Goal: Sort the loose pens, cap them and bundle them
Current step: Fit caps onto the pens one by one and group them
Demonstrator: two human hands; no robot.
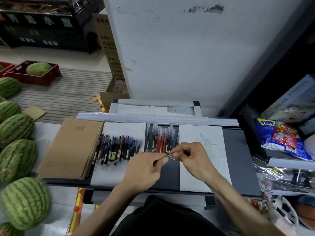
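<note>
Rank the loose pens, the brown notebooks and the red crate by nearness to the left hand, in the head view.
1. loose pens, just up-left of the left hand
2. brown notebooks, farther left on the table
3. red crate, far back left

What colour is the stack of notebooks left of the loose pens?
The notebooks are plain brown, clearest in the head view.

- Watermelons (25, 203): green with darker green stripes.
- Crate (34, 77): red.
- Notebooks (71, 147): plain brown.
- Loose pens (117, 147): black, red, green, blue and purple, with yellow labels.
- Capped pens (162, 140): black and red, with clear caps.
- Pen (160, 160): dark.
- Cap (169, 156): clear.
- Table (238, 159): dark grey.
- Paper (201, 133): white.
- Bag (281, 138): blue, red and white.
</note>
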